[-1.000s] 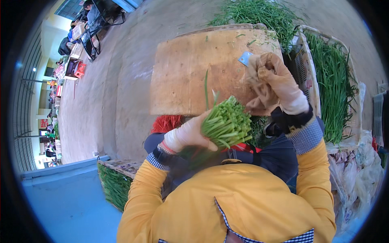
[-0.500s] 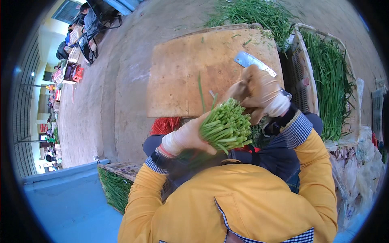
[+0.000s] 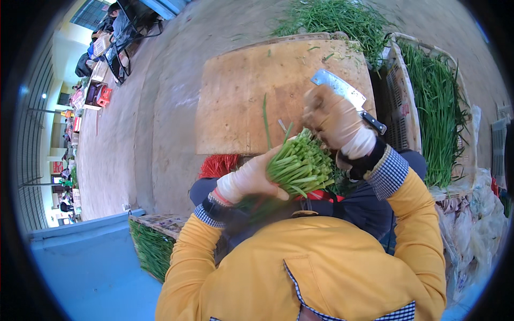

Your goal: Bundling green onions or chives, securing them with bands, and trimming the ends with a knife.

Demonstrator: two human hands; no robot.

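My left hand (image 3: 247,179), in a pale glove, is wrapped round a thick bunch of green chives (image 3: 301,168). The pale cut stem ends face up and to the right, and one long blade sticks out toward the board. My right hand (image 3: 336,119), its glove stained brown at the fingers, hovers just above the stem ends; its fingers look curled but are smeared by motion. Under and beside it a cleaver (image 3: 342,88) with a black handle lies on the wooden board (image 3: 241,101), its handle toward the right edge.
At the right stands a plastic crate (image 3: 399,101) packed with long chives (image 3: 433,117). Loose green trimmings (image 3: 334,21) are heaped beyond the board. Red ties (image 3: 218,166) hang by my left knee. Another crate of greens (image 3: 151,249) is at lower left, beside a blue surface (image 3: 91,262).
My right hand has moved slightly left and up, away from the stem ends, uncovering the cleaver's handle. The chives in my left hand have shifted only a little.
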